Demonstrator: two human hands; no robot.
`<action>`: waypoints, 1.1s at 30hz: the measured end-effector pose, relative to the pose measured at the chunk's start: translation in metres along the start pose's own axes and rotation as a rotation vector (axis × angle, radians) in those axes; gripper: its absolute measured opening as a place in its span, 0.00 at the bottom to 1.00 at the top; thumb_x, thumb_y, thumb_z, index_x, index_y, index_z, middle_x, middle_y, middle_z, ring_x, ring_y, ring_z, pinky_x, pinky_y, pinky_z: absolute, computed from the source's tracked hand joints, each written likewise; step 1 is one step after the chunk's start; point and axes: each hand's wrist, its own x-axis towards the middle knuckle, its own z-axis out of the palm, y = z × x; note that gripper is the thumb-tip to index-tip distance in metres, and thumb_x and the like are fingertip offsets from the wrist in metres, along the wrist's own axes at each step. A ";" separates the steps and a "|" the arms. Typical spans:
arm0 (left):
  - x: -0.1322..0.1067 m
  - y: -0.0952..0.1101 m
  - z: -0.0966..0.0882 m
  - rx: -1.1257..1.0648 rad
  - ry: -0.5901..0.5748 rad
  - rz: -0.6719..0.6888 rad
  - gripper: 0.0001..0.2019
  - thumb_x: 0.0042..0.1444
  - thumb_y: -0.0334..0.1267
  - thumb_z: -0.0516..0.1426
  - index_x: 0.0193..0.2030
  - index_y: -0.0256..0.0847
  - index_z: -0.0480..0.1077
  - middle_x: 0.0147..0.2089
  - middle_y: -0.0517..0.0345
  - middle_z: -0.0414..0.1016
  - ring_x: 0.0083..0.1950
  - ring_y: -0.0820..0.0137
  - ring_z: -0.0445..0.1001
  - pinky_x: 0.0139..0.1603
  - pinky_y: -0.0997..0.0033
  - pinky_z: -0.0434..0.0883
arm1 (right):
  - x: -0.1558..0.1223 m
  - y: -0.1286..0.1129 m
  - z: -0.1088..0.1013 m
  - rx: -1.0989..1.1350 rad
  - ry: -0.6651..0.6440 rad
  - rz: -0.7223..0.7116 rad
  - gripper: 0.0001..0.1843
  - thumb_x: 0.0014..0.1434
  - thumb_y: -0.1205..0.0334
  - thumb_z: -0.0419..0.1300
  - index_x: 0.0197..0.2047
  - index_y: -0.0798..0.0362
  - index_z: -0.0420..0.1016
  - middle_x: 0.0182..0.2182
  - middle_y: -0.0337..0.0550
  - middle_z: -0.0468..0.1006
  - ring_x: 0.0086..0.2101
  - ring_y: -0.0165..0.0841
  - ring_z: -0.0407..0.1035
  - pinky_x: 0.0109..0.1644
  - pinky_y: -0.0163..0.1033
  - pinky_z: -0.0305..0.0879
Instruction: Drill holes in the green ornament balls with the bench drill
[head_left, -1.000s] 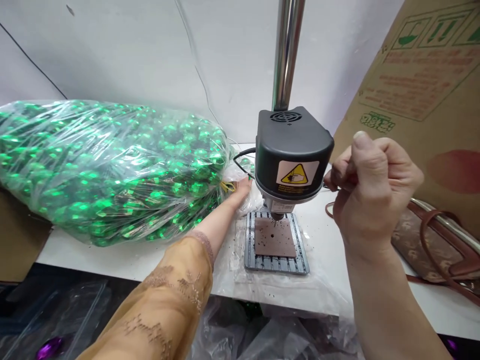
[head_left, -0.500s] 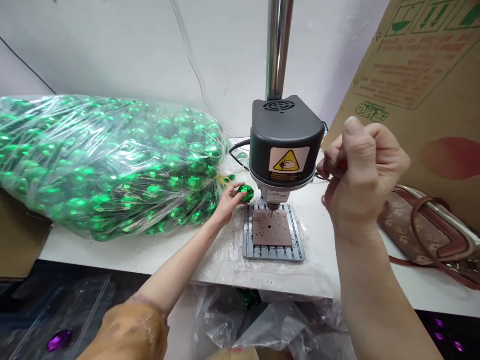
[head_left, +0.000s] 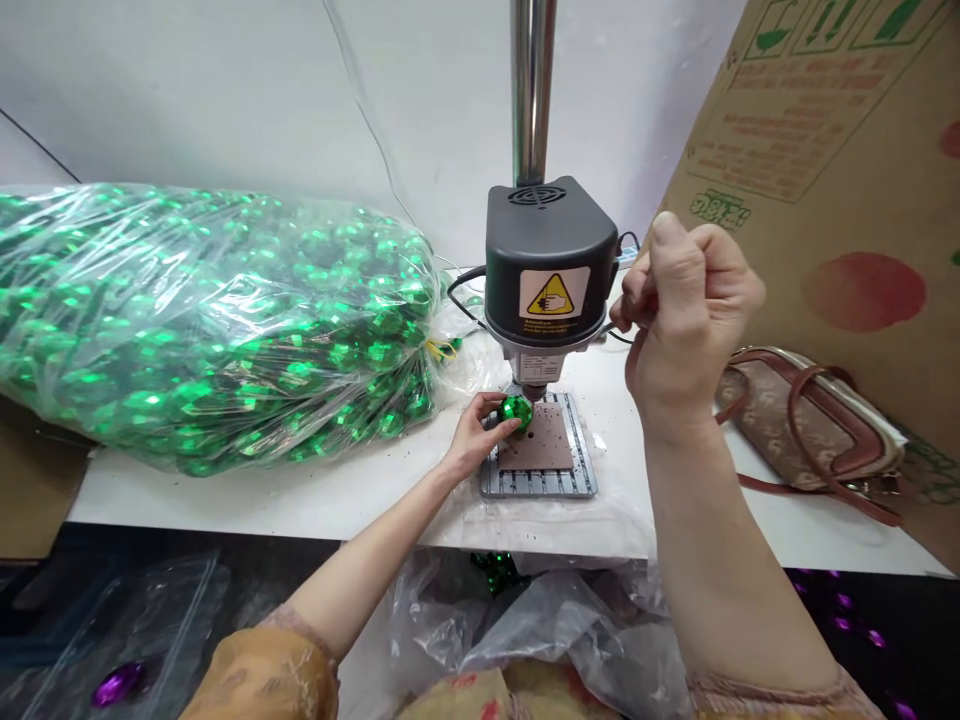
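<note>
Head view: I see the left hand (head_left: 472, 437) closed around a shiny green ball (head_left: 515, 412) just under the small drill (head_left: 546, 265), a light, slick, likely fragile thing best held at its sides by fingertips, while the right hand (head_left: 686, 320) pinches what looks like a thin wire (head_left: 621, 337).
</note>
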 end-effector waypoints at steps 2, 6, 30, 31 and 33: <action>0.000 -0.003 0.003 0.026 -0.001 0.014 0.29 0.45 0.53 0.75 0.49 0.41 0.74 0.49 0.50 0.81 0.55 0.59 0.79 0.59 0.57 0.73 | 0.000 0.001 0.000 -0.004 0.001 -0.004 0.25 0.65 0.51 0.63 0.24 0.50 0.55 0.18 0.30 0.58 0.18 0.20 0.52 0.20 0.33 0.49; -0.002 -0.009 0.006 0.060 -0.016 0.033 0.31 0.44 0.52 0.76 0.51 0.41 0.75 0.53 0.47 0.81 0.59 0.54 0.78 0.65 0.51 0.71 | -0.001 0.001 0.000 -0.012 0.009 0.001 0.27 0.63 0.47 0.64 0.24 0.49 0.54 0.18 0.30 0.57 0.18 0.20 0.51 0.21 0.34 0.49; -0.018 -0.012 0.024 0.084 -0.058 0.074 0.27 0.50 0.49 0.74 0.54 0.43 0.76 0.57 0.48 0.79 0.67 0.50 0.72 0.73 0.47 0.61 | -0.014 -0.001 -0.003 0.007 0.043 -0.051 0.25 0.65 0.51 0.63 0.23 0.50 0.55 0.17 0.30 0.58 0.18 0.21 0.52 0.23 0.35 0.50; -0.019 -0.013 0.024 0.096 -0.057 0.079 0.27 0.50 0.49 0.73 0.54 0.44 0.75 0.57 0.48 0.78 0.68 0.50 0.71 0.74 0.47 0.60 | -0.018 -0.001 -0.003 0.008 0.057 -0.064 0.26 0.65 0.52 0.62 0.22 0.50 0.55 0.16 0.29 0.57 0.18 0.21 0.52 0.23 0.35 0.50; -0.019 -0.015 0.024 0.110 -0.061 0.091 0.27 0.51 0.49 0.73 0.55 0.44 0.75 0.58 0.48 0.78 0.70 0.50 0.69 0.75 0.47 0.58 | -0.027 0.000 -0.005 0.022 0.087 -0.102 0.27 0.66 0.54 0.62 0.21 0.51 0.54 0.15 0.29 0.56 0.17 0.21 0.50 0.23 0.35 0.48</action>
